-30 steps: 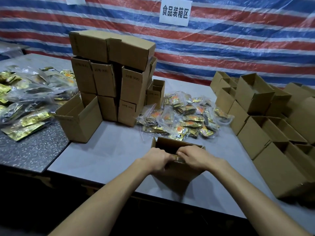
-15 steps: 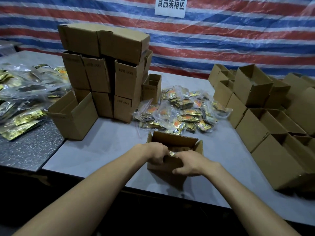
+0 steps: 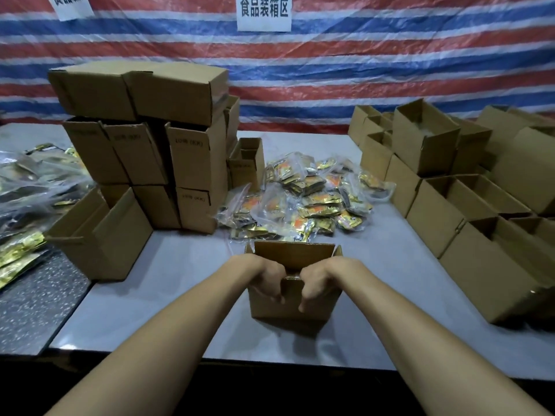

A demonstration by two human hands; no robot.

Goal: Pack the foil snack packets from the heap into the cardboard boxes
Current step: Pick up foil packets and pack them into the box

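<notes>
Head view: both hands [image 3: 292,280] grip the box [image 3: 295,307] near-edge flap.

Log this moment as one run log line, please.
step: packing | hands: left hand and right hand both grip near rim of open brown cardboard box | heap of foil snack packets: behind box

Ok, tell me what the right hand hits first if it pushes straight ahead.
The right hand already grips the near wall of the box. Going forward, it would likely meet the box's far wall, then the packet heap behind it; depth is uncertain.
</notes>
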